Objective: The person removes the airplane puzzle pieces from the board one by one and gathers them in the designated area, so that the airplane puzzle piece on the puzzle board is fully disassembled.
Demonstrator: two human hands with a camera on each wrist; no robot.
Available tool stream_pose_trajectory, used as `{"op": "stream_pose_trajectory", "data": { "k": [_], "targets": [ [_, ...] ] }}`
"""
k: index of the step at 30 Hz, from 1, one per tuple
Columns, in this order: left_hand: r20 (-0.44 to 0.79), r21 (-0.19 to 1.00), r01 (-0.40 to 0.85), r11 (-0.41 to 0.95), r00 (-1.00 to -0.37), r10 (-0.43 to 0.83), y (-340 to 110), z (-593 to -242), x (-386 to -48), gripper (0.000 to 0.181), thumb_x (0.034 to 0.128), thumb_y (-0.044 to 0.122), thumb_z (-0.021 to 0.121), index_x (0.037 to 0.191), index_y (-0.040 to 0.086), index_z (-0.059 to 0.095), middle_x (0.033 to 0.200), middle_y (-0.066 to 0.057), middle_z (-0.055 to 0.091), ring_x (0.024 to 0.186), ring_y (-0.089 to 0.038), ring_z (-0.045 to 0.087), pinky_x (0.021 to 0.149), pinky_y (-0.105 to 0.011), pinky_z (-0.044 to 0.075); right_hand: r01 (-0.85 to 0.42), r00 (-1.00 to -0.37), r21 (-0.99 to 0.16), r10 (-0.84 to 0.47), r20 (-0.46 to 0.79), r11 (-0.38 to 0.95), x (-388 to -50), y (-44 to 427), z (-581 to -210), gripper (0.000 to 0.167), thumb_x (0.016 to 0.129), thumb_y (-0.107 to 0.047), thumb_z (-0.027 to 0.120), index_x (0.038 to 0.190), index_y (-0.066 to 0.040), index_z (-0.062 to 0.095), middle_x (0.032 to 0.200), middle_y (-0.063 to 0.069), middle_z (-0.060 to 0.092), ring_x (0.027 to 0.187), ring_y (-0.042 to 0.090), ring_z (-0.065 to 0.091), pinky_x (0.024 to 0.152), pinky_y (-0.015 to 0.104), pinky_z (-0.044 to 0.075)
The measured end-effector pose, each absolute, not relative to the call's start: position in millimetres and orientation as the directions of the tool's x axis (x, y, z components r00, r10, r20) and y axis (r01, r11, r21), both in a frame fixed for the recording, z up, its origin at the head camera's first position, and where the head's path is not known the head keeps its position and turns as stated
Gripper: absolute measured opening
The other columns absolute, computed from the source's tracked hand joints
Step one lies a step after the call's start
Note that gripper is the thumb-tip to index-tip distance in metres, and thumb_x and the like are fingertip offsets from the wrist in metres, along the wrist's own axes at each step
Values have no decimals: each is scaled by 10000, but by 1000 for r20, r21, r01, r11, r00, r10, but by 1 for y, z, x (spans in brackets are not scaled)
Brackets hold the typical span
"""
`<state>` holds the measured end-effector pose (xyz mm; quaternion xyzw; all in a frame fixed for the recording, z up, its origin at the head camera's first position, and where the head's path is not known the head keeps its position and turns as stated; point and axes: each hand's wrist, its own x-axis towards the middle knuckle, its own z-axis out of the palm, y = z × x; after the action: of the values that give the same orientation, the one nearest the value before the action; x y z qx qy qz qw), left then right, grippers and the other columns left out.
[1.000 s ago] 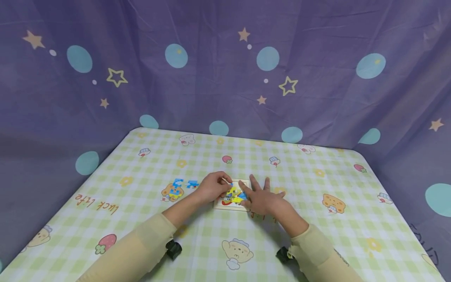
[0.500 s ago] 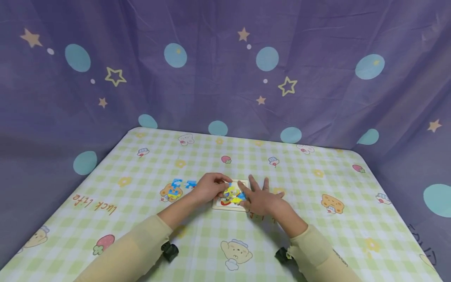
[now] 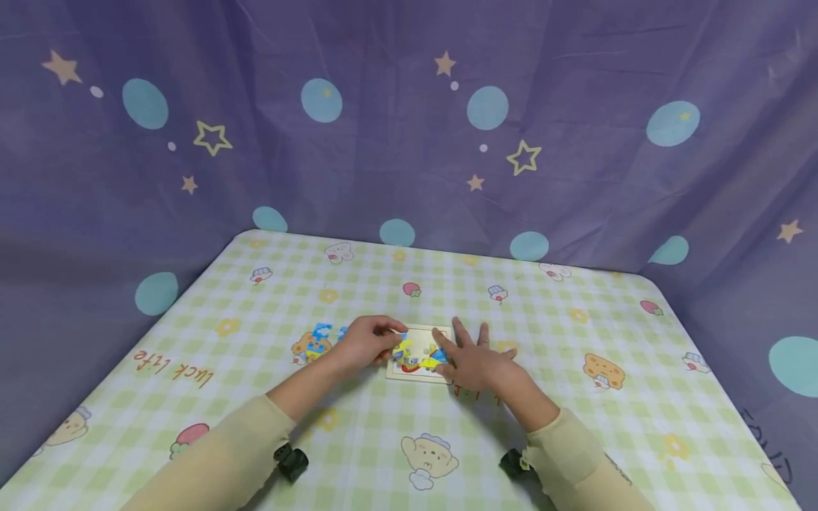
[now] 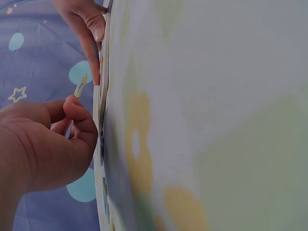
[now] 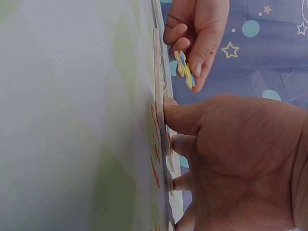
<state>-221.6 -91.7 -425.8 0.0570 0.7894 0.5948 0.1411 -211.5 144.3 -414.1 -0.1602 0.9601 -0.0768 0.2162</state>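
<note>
My left hand [image 3: 366,346] pinches a yellow and blue jigsaw piece [image 5: 184,70] between thumb and fingers. In the right wrist view the piece is held tilted, raised above the puzzle board. Below it lies the pale wooden puzzle board [image 3: 418,377], with colourful pieces set in its lower part and a bare patch near its top. My right hand [image 3: 478,362] rests on the board's right side with fingers spread, hiding that side. Its thumb touches the board in the right wrist view.
Several loose blue jigsaw pieces [image 3: 322,331] lie on the tablecloth left of the board, partly behind the left hand. A green and white checked tablecloth [image 3: 358,454] covers the table. A purple patterned curtain [image 3: 409,106] hangs behind and at both sides.
My left hand has drawn back left from the board with the jigsaw piece, uncovering a bare patch of it. The right hand stays where it was.
</note>
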Motion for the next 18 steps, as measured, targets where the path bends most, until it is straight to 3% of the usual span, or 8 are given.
{"op": "stream_pose_trajectory", "data": {
  "k": [18],
  "targets": [
    [-203, 930, -129, 345, -961, 189, -124, -424, -216, 225, 1009, 85, 621, 1212, 12, 685, 859, -132, 614, 606, -175, 499, 538, -269, 434, -275, -851, -242, -352, -389, 931, -212, 147, -415, 694, 1037, -542, 456, 1622, -404, 108, 1691, 50, -89, 1468, 532, -99, 881, 918, 102]
  ]
}}
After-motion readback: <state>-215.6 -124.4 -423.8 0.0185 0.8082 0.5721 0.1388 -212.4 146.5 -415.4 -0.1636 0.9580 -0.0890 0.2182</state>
